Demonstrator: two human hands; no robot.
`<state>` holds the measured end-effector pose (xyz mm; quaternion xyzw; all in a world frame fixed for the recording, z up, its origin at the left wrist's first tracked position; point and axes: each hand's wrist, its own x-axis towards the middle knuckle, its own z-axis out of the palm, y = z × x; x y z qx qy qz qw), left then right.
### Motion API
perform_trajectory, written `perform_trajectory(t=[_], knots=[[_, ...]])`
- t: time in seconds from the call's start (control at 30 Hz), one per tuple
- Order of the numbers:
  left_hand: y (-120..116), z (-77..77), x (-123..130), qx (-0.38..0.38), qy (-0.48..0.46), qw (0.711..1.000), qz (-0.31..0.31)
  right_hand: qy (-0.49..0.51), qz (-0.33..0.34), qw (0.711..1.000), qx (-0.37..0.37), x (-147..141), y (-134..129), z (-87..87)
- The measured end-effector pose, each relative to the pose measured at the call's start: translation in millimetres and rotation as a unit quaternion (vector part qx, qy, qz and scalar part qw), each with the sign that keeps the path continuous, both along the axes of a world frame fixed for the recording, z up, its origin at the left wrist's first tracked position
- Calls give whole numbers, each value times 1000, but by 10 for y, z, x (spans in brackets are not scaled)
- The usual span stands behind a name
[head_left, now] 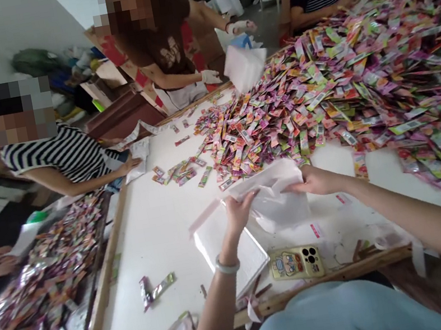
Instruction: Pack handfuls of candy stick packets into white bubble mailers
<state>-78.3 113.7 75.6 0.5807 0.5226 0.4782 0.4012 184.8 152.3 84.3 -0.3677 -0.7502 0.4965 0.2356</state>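
Between my two hands hangs a white plastic bag (281, 208), its upper edge pulled sideways. My left hand (240, 210) pinches the bag's left side, thumb pointing right. At the opposite side my right hand (316, 181) grips the edge, fingers partly hidden by the plastic. Under my left forearm lies a stack of flat white bags (244, 252) on the white table (130, 232). Just beyond the bag spreads a big heap of small colourful packets (265, 128). Near my body is a phone in a cartoon case (291, 264).
Two loose packets (157, 290) lie at the left front. A wooden rim (103, 299) borders the table. Across it, a gloved person (170, 48) stands by a white bag (246, 66); a person in stripes (65, 158) presses another bag. A second packet heap (53, 280) lies left.
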Motion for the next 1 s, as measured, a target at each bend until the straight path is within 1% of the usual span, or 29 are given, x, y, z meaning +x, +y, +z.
perform_trajectory(t=[0.07, 0.13, 0.23, 0.3, 0.37, 0.43, 0.53, 0.6, 0.63, 0.67, 0.7, 0.77, 0.8, 0.83, 0.87, 0.93, 0.97, 1.0], knots=[[43, 127, -106, -5, 47, 997, -62, 18, 0, 999, -47, -46, 86, -118], [75, 246, -195, 3, 87, 988, -125, 45, -6, 995, -90, 9, 140, -254], [67, 356, -240, 44, 143, 967, -206, 112, 14, 983, -142, 104, 154, -364], [0, 396, -219, 76, 178, 950, -246, 154, 40, 970, -186, 134, 124, -360], [-115, 442, -192, 104, 204, 932, -281, 182, 64, 952, -239, 153, 81, -321], [-249, 510, -192, 115, 220, 920, -303, 200, 67, 935, -285, 181, 36, -277], [-417, 627, -275, 87, 224, 915, -323, 213, 70, 918, -326, 233, -40, -238], [-493, 664, -365, 41, 191, 915, -353, 206, 86, 917, -329, 234, -107, -234], [-524, 658, -409, 17, 158, 917, -366, 197, 87, 922, -322, 216, -147, -235], [-554, 635, -443, -5, 117, 925, -360, 187, 78, 930, -306, 185, -194, -234], [-586, 594, -464, -23, 73, 942, -327, 173, 60, 941, -286, 143, -246, -231], [-670, 473, -450, -51, 6, 977, -209, 143, 20, 959, -243, 37, -366, -212], [-724, 402, -419, -62, -12, 988, -144, 133, 7, 965, -225, -20, -426, -199], [-785, 329, -379, -77, -20, 993, -93, 130, -1, 968, -213, -77, -480, -189], [-848, 258, -342, -95, -22, 993, -60, 135, -5, 968, -210, -134, -521, -186], [-957, 138, -325, -126, -29, 991, -25, 157, -13, 961, -229, -264, -532, -215], [-988, 92, -367, -129, -37, 991, 3, 167, -18, 956, -242, -350, -493, -254], [-996, 60, -453, -120, -44, 991, 46, 171, -20, 953, -250, -459, -423, -309]])
